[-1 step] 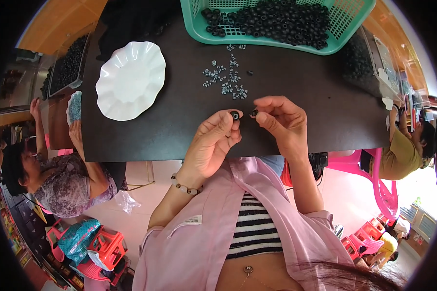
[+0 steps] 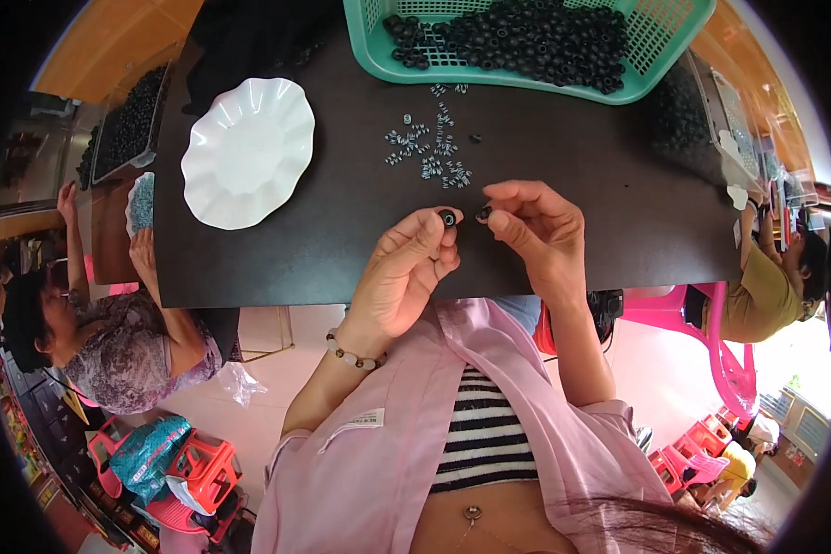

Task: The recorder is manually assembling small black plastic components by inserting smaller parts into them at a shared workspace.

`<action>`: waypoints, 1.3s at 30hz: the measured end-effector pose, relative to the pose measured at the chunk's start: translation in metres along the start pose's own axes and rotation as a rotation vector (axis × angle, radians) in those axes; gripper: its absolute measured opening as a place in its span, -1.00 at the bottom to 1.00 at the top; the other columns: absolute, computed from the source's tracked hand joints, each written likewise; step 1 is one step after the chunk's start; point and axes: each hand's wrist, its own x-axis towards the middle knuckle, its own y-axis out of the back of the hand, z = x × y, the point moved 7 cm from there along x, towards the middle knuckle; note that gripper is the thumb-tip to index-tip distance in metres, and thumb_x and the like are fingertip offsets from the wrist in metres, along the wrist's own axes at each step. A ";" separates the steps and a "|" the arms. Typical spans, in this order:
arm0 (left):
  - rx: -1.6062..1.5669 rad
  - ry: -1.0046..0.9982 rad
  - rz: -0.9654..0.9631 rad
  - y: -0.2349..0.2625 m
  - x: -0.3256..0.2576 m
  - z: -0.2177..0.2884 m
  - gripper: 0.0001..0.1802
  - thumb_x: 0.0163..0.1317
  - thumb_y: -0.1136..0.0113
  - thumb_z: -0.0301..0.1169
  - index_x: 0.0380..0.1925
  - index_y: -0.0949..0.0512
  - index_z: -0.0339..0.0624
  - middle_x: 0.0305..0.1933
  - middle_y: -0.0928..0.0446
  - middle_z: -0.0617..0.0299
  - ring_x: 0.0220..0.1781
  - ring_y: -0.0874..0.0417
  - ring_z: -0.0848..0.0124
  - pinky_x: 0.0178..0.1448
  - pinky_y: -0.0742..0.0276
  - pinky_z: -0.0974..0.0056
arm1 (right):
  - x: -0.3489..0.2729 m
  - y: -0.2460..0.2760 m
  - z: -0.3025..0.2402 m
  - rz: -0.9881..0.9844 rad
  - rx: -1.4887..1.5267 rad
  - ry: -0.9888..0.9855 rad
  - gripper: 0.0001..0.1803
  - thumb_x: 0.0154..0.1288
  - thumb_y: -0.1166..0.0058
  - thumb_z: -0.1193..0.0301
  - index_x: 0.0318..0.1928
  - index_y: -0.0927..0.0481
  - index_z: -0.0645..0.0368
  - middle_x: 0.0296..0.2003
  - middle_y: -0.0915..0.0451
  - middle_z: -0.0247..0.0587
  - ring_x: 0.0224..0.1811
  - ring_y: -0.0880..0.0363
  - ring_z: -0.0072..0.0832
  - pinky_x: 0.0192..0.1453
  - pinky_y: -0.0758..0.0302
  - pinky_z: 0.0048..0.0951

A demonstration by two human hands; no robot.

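Currently pinched between thumb and forefinger of left hand (image 2: 402, 272): small black ring-shaped rubber part (image 2: 448, 218), held above near edge of dark matte surface (image 2: 563, 138), roughly at mid-width. Fingers (image 2: 422, 242) of left hand closed narrow around part, remaining fingers curled under. Beaded bracelet (image 2: 351, 355) on left wrist.

Similarly pinched in right hand (image 2: 540, 231): second small dark piece (image 2: 483, 213), gripped at fingertips (image 2: 500, 220), just beside first part, separated by small gap. Fingers of right hand closed narrow on piece; exact shape of piece too small to tell.

Scattered directly beyond both hands, toward centre of surface: loose group of small silver-grey coiled metal springs (image 2: 429, 148). One stray black ring (image 2: 475, 138) at right side of group.

Positioned at far edge of surface: teal perforated plastic basket (image 2: 674, 28), filled with many black rubber rings (image 2: 517, 37). Placed toward left edge of surface: white scalloped plastic plate (image 2: 246, 150), lying flat, well apart from springs.

Seated past left edge: another person in patterned top (image 2: 120, 355). Seated past right edge: another person in olive shirt (image 2: 757, 291), next to pink plastic chair (image 2: 683, 323).
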 end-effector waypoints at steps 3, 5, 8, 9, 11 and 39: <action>-0.021 0.014 -0.001 -0.002 0.002 -0.003 -0.72 0.33 -0.14 -0.24 -0.14 -0.56 -0.23 -0.35 -0.48 0.40 -0.35 -0.44 0.62 -0.14 -0.41 0.47 | 0.003 0.003 0.000 -0.017 -0.023 -0.018 -0.83 0.20 -0.25 0.50 -0.21 -0.61 0.30 -0.37 -0.62 -0.32 -0.30 -0.59 -0.62 -0.22 -0.47 -0.65; -0.024 0.024 0.000 -0.003 0.004 -0.005 -0.73 0.33 -0.14 -0.25 -0.14 -0.56 -0.22 -0.35 -0.49 0.39 -0.35 -0.44 0.63 -0.14 -0.41 0.47 | 0.004 0.006 0.002 -0.026 -0.008 -0.027 -0.82 0.21 -0.25 0.47 -0.22 -0.61 0.30 -0.36 -0.62 -0.32 -0.30 -0.60 -0.62 -0.24 -0.46 -0.65; -0.024 0.029 0.004 -0.006 0.006 -0.007 -0.73 0.33 -0.14 -0.25 -0.14 -0.56 -0.22 -0.35 -0.49 0.40 -0.35 -0.44 0.63 -0.14 -0.41 0.48 | 0.005 0.009 0.005 -0.023 -0.002 -0.061 -0.81 0.21 -0.26 0.45 -0.22 -0.61 0.30 -0.37 -0.62 -0.32 -0.33 -0.60 -0.61 -0.25 -0.46 -0.65; -0.023 0.031 0.006 -0.005 0.007 -0.007 -0.73 0.33 -0.14 -0.25 -0.14 -0.56 -0.22 -0.35 -0.49 0.40 -0.35 -0.44 0.63 -0.15 -0.41 0.47 | 0.005 0.011 0.005 -0.020 -0.001 -0.062 -0.81 0.21 -0.26 0.45 -0.22 -0.61 0.30 -0.37 -0.62 -0.32 -0.33 -0.60 -0.61 -0.25 -0.46 -0.65; -0.022 0.033 0.009 -0.005 0.009 -0.009 -0.73 0.33 -0.14 -0.25 -0.14 -0.57 -0.22 -0.35 -0.50 0.40 -0.35 -0.44 0.62 -0.15 -0.41 0.47 | 0.006 0.011 0.007 -0.039 -0.025 -0.063 -0.83 0.22 -0.24 0.46 -0.23 -0.62 0.30 -0.37 -0.62 -0.32 -0.33 -0.60 -0.62 -0.25 -0.46 -0.64; -0.077 0.103 0.021 -0.004 0.008 -0.013 -0.84 0.30 -0.18 -0.26 -0.32 -0.56 -0.10 -0.40 -0.52 0.42 -0.38 -0.48 0.63 -0.19 -0.45 0.44 | 0.006 -0.002 -0.021 -0.136 -0.344 0.230 -0.82 0.01 -0.31 0.65 -0.30 -0.68 0.26 -0.31 -0.62 -0.21 -0.22 -0.51 -0.52 -0.14 -0.44 -0.54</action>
